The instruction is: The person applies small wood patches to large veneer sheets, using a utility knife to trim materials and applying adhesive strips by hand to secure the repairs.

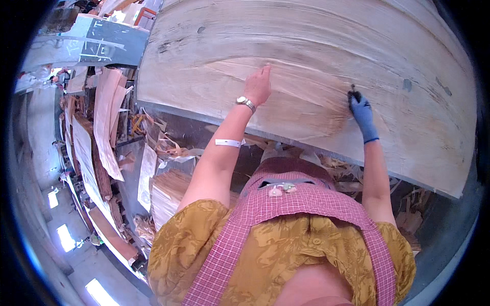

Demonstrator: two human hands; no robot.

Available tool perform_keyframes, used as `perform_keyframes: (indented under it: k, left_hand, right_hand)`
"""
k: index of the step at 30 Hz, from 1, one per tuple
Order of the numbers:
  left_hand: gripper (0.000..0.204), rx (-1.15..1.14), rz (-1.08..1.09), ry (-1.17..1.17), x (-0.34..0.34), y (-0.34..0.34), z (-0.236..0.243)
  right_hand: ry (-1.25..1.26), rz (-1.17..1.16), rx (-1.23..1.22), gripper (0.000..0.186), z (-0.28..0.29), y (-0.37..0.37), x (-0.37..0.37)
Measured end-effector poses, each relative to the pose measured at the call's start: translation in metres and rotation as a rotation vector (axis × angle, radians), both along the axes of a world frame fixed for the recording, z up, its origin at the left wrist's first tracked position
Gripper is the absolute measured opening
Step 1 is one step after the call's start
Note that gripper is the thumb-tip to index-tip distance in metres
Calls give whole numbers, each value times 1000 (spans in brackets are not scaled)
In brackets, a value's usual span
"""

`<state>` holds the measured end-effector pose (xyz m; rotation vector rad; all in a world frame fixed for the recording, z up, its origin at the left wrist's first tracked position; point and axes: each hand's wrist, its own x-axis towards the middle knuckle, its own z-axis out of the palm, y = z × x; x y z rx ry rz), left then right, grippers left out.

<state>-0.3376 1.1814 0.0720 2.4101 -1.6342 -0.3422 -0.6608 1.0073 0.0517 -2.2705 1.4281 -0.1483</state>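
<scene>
Left hand: I see my bare left hand (259, 85) flat on the veneer sheet (306, 76), fingers together and stretched out, palm down, gripping nothing. Wristwatch (246, 103) on that wrist, white band (227, 143) further down the forearm.
Right hand: my right hand (361, 111) wears a blue glove, fingers curled tight around a small dark tool (352, 94) whose tip touches the sheet.
Hands: well apart, both on the same sheet.
Veneer sheet: big, pale, thin wood, fills the upper part of the view, lies on a work table (214, 125) with a dark front edge. Darker grain patch between my hands, a few knots (407, 84) to the right.
Left side: stacks of veneer strips (107, 122) well off the table.
Below the table edge: wood scraps (168, 145), curled and loose.
Clothes: mustard top, pink checked apron (286, 204).
</scene>
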Motion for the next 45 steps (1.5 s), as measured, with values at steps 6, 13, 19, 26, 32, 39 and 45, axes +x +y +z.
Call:
perform_keyframes:
  k: [6, 13, 19, 26, 32, 39, 45]
  left_hand:
    - [52, 165, 14, 76, 20, -19, 4]
    - [48, 281, -31, 153, 41, -41, 2]
    - [47, 270, 19, 188, 37, -41, 5]
    - [49, 247, 11, 173, 27, -35, 10]
    - [45, 101, 18, -47, 18, -12, -4]
    - [42, -315, 158, -174, -14, -11, -3]
    - [58, -369, -651, -11, -184, -32, -6]
  right_hand:
    - [-807, 246, 822, 25, 52, 77, 67]
    - [-1035, 498, 1229, 38, 76, 171, 170]
    - [-1090, 525, 1396, 43, 86, 175, 161]
    - [-725, 521, 1482, 34, 112, 170, 130]
    - [-641, 426, 1418, 26, 144, 147, 59]
    - [-639, -210, 1172, 32, 152, 107, -76]
    - [-612, -532, 877, 27, 144, 67, -139]
